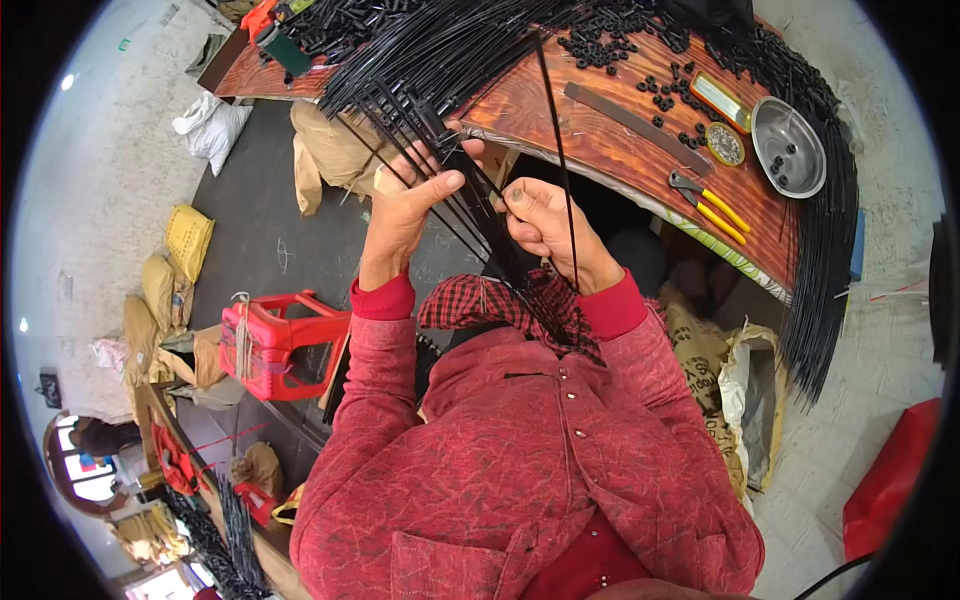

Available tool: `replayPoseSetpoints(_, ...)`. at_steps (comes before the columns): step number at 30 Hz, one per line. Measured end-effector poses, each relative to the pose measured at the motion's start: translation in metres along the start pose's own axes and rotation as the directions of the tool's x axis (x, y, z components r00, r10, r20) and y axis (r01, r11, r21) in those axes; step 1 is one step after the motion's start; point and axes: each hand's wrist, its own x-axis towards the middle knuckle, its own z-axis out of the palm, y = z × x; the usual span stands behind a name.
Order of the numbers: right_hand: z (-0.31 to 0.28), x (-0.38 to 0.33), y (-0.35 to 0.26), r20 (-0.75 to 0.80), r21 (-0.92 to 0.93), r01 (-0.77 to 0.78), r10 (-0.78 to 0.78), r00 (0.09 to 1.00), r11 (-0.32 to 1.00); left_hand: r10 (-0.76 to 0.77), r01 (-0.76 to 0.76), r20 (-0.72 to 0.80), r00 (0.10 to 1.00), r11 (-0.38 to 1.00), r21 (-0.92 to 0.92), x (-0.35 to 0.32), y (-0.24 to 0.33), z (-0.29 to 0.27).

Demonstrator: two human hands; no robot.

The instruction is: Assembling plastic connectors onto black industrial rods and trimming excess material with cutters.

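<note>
In front of my chest, my left hand [398,215] is closed around a black umbrella frame [497,232], its thumb lying across the bundle. The frame slants from the table edge down toward my lap, with several thin ribs fanned out at its upper end. My right hand [552,228] pinches a thin black rib beside the frame, thumb against curled fingers. A long black rod [556,125] stands up past the right hand, and whether it is attached to the frame I cannot tell. Checkered red-and-black cloth [455,303] lies beneath the frame.
On the wooden table [520,105] lie yellow-handled pliers [722,215], a flat dark bar [635,128], a round tin [725,144], a metal bowl [790,150] and small black rings [600,45]. Long black rods [440,50] heap behind. A red stool [290,340] stands left, a sack [750,400] right.
</note>
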Motion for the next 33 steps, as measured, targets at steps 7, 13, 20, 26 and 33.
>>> replayPoseSetpoints(7,-0.005,0.003,0.003,-0.003,0.036,0.006,-0.006,1.0,0.999,0.022,-0.024,-0.072,0.997,1.0,-0.019,-0.004,0.004,0.011)
replayPoseSetpoints(13,-0.004,0.004,0.005,0.052,0.036,-0.006,0.004,0.999,0.999,0.029,-0.03,-0.087,0.996,0.999,-0.011,-0.009,0.007,0.009)
replayPoseSetpoints(20,0.013,0.0,0.01,-0.065,-0.099,0.088,-0.095,0.993,0.991,0.022,-0.024,-0.089,0.996,0.999,-0.023,-0.014,0.011,0.007)
replayPoseSetpoints(26,0.036,-0.01,0.025,-0.178,-0.235,0.18,-0.225,0.958,0.955,0.018,-0.025,-0.107,0.994,0.998,-0.06,-0.02,0.015,0.008)
replayPoseSetpoints(33,0.05,-0.015,0.021,-0.193,-0.463,0.227,-0.348,0.918,0.857,0.011,-0.011,-0.084,0.996,1.0,-0.002,-0.025,0.017,0.003)
